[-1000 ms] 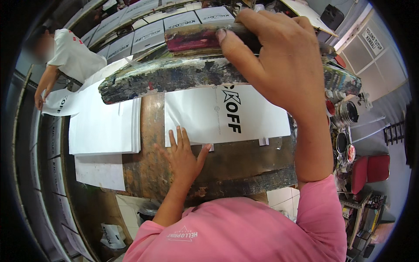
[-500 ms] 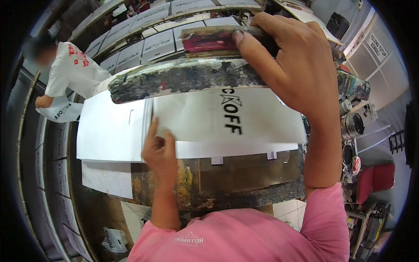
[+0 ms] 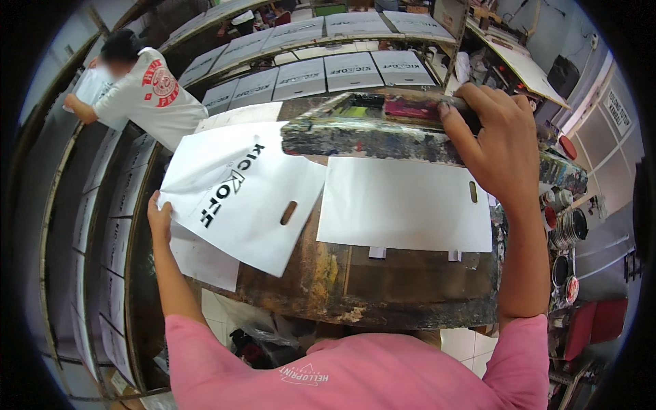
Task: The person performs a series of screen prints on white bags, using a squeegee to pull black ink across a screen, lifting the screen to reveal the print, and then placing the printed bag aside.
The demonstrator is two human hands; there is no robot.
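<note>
My left hand (image 3: 161, 217) pinches the left edge of a white plastic bag (image 3: 263, 198) with black lettering and an oval handle hole. The bag is tilted and creased near my fingers. My right hand (image 3: 495, 137) is closed over the upper part of an ink-caked wooden screen-printing frame (image 3: 355, 140), which is raised above the table. Magenta ink shows beside my right thumb; the exact grip under the fingers is hidden. Below the frame a blank white bag (image 3: 403, 205) lies flat, its handle hole at the right.
The stained worktable (image 3: 410, 294) carries small tabs by the blank bag. A white sheet (image 3: 205, 256) lies partly under the printed bag. At left a person (image 3: 143, 89) handles a sheet by racks. Printed bags (image 3: 301, 78) lie beyond; ink cans (image 3: 568, 227) and a red chair (image 3: 598, 321) stand right.
My left hand has pulled the printed bag leftward from below the frame, uncovering the blank bag. My right hand stays at the raised frame. The view has shifted, and the other person now faces the racks.
</note>
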